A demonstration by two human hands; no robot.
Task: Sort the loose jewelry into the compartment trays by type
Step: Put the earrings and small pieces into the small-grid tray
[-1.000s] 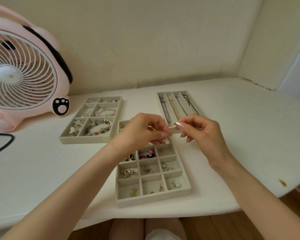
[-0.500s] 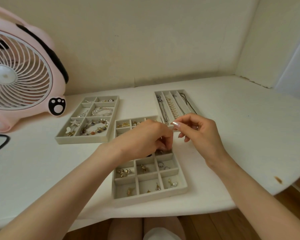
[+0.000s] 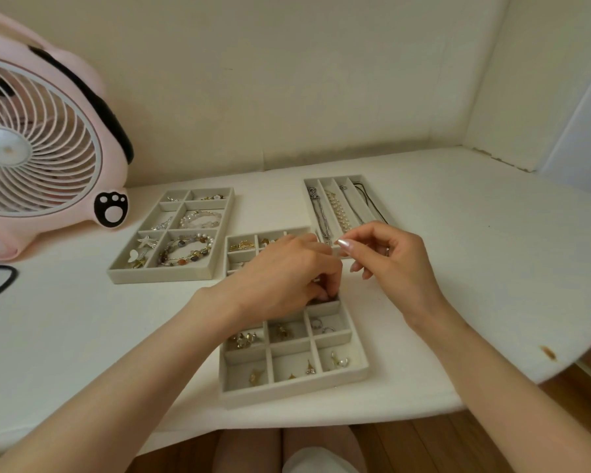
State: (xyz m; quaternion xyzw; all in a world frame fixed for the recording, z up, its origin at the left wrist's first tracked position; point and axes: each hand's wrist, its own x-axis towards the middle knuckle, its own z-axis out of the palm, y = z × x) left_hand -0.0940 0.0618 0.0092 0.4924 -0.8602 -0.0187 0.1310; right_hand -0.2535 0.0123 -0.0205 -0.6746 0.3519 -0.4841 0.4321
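Pink fan (image 3: 38,138) stands far left on the white bench (image 3: 65,336), with a black cable (image 3: 0,285) below it at the edge. Next comes the bracelet tray (image 3: 171,233), with beaded bracelets (image 3: 185,250) in its big compartments and a star charm beside them. The earring tray (image 3: 294,387) is at the centre front, with small earrings (image 3: 243,339) spread through its near cells. The left hand (image 3: 284,278) was raised a second ago, meeting the other hand over a small white piece. It is now down on the earring tray, fingers (image 3: 321,291) curled tight into a right-column cell about halfway up. Cannot tell whether they hold anything, and the white piece is out of sight. The right hand (image 3: 389,264) has barely shifted and hangs above the bench just right of the left one. Its thumb and forefinger tips are narrow, touching; anything between them is too small to tell, and the other fingers (image 3: 359,268) are loosely bent. The necklace tray (image 3: 342,206) lies behind it, with chains (image 3: 321,216) and a pearl strand in its long slots.
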